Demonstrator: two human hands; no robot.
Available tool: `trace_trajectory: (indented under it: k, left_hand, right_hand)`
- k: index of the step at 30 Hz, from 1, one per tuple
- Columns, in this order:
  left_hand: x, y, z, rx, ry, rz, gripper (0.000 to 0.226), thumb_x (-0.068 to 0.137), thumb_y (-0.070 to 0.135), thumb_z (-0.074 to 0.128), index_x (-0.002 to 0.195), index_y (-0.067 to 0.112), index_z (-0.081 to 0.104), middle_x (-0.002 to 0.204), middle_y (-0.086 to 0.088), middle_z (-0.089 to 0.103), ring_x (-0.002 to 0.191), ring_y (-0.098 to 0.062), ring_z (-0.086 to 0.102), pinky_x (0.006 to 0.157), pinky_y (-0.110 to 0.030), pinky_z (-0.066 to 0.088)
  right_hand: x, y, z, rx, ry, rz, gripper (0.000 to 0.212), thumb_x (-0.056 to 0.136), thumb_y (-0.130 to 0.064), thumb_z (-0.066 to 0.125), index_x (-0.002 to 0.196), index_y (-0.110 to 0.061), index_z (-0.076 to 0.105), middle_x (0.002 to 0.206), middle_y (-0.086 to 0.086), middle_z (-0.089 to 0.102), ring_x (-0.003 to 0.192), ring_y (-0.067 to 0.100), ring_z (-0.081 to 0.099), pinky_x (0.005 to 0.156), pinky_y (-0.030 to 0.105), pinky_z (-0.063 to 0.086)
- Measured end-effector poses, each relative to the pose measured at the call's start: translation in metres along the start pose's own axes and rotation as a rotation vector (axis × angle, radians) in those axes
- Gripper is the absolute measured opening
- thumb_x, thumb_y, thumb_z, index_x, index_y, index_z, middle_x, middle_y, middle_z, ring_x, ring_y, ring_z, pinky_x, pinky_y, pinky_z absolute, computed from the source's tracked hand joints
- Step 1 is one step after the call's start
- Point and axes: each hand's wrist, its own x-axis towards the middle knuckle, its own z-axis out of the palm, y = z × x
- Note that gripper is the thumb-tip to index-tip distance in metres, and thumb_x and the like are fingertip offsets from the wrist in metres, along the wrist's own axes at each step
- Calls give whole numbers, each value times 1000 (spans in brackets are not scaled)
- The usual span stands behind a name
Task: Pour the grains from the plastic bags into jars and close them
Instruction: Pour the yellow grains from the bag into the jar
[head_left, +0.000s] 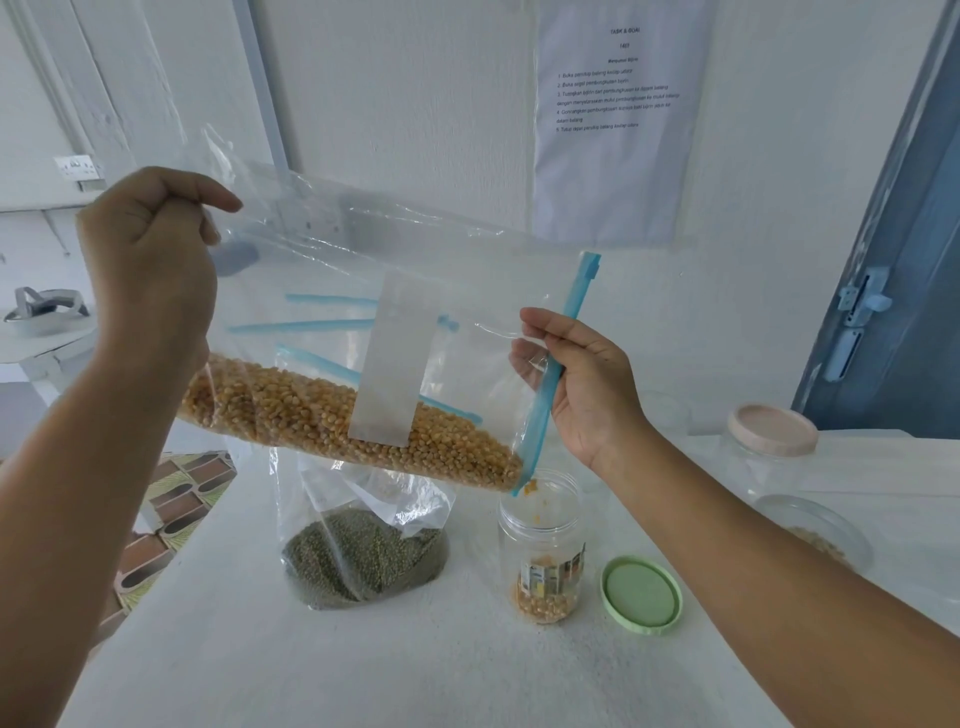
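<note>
- Left hand (150, 249) pinches the bottom corner of the clear zip bag of yellow corn kernels (353, 415); right hand (582, 384) grips its blue zip edge; bag tilted, mouth corner over the open clear plastic jar (543, 545).
- Jar holds a few kernels; round green lid (642, 595) lies just beside it.
- Clear bag of green mung beans (363, 556) under the tilted bag.
- White counter (363, 670); pink-lidded jar (771, 441) at right.
- Wall sheet (613, 119): text too small to read.

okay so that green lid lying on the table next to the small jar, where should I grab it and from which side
Take the green lid by its rim, from straight above. It lies flat on the table, so only the top and outer edge are reachable, and fingers spread across the round rim fit.
</note>
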Motion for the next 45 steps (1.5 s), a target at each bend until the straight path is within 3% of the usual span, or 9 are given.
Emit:
trace_trajectory:
  k: [45]
  left_hand:
    - [5,9,8,-26,-11,20,45,76,1,40,78,31,74,63,5,52,59,-6,42,57,-22,31]
  right_hand:
    - [4,-2,-3,23,-1,-13,34,102,10,47,102,-1,78,102,12,72,84,23,70,86,35,61]
